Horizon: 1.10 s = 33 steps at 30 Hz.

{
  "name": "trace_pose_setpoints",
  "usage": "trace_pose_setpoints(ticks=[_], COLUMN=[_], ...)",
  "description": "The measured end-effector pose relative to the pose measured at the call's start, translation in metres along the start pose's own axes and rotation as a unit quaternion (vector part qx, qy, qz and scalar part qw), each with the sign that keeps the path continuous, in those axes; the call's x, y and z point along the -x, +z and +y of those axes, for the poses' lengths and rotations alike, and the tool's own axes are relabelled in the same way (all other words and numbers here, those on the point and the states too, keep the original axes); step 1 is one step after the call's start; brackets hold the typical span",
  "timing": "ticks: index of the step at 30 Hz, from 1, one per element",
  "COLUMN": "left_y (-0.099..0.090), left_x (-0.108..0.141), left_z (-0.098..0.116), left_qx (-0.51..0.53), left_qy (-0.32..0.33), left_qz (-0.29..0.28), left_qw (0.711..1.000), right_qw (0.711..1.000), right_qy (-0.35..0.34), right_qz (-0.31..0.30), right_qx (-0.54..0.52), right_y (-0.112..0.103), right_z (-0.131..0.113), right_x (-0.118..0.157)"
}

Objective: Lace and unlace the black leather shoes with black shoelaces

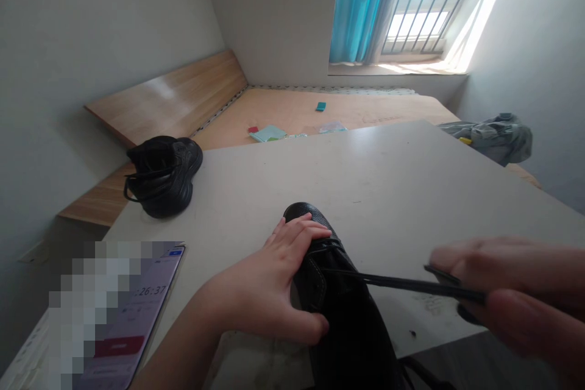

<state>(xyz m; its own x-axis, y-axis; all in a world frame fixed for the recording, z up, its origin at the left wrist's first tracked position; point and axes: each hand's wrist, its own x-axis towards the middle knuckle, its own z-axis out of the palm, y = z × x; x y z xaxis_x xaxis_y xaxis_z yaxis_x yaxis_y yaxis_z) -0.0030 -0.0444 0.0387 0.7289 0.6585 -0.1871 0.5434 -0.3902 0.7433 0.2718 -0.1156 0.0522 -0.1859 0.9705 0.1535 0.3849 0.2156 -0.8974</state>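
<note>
1. Your left hand point(274, 280) grips the black shoe point(351, 317) on the near surface point(256, 177).
2. Your right hand point(507, 286), blurred, pinches its lace point(402, 283), pulled taut out to the right!

The near shoe point(361, 323) is showing black, with paler stitching edging its flap; its laces point(397, 283) are showing plain black too; the far shoe point(178, 173) is matching them in black; the tabletop point(274, 177) is looking off-white; the phone point(150, 317) is glowing lavender, with red and blue patches; the curtain point(359, 6) is showing turquoise; the bed surface point(283, 106) is showing peach, and a strip point(338, 91) behind it is carrying dark marks on white; the headboard point(183, 88) is displaying light brown wood grain; the hazy bag point(505, 140) is probably showing grey-green, with yellow peeking out.
</note>
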Motion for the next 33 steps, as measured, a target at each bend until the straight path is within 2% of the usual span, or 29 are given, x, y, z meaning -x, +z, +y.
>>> trace_pose_setpoints(ticks=[1,4,6,8,12,17,19,21,24,26,30,33], left_y=[0.0,0.0,0.0,0.0,0.003,0.005,0.005,0.005,0.004,0.003,0.005,0.009], left_x=[0.0,-0.001,-0.002,-0.002,-0.002,-0.001,-0.002,-0.003,-0.005,-0.006,-0.01,-0.015], left_z=[0.0,0.0,0.002,0.003,0.004,0.006,0.006,0.006,0.004,0.003,0.002,0.001], left_qx=[0.001,0.003,-0.002,-0.01,-0.017,-0.03,0.005,0.071,0.136,0.12,0.047,0.08], left_qy=[0.002,0.005,-0.007,-0.022,-0.001,-0.008,-0.01,-0.005,0.006,0.023,0.051,0.053], left_qz=[0.003,0.003,-0.001,0.002,0.029,0.024,0.048,0.134,0.314,0.36,0.336,0.299], left_qw=[1.0,1.0,1.0,1.0,0.999,0.999,0.999,0.988,0.94,0.925,0.939,0.949], right_qw=[0.998,0.988,0.983,0.979,0.959,0.901,0.891,0.902,0.916,0.916,0.91,0.911], right_qy=[-0.015,-0.069,-0.066,-0.065,-0.052,-0.023,-0.013,-0.02,-0.018,-0.011,-0.031,-0.029], right_qz=[-0.055,-0.081,-0.086,-0.077,-0.093,-0.11,-0.104,-0.106,-0.105,-0.102,-0.115,-0.133], right_qx=[-0.017,-0.114,-0.151,-0.179,-0.262,-0.419,-0.441,-0.417,-0.387,-0.389,-0.397,-0.39], right_y=[0.007,0.03,0.045,0.057,0.072,0.071,0.069,0.069,0.069,0.069,0.071,0.074], right_z=[-0.016,-0.053,-0.064,-0.065,-0.051,-0.023,-0.012,-0.004,0.003,0.006,0.009,0.007], right_x=[-0.017,-0.072,-0.101,-0.118,-0.127,-0.139,-0.144,-0.147,-0.149,-0.15,-0.151,-0.149])
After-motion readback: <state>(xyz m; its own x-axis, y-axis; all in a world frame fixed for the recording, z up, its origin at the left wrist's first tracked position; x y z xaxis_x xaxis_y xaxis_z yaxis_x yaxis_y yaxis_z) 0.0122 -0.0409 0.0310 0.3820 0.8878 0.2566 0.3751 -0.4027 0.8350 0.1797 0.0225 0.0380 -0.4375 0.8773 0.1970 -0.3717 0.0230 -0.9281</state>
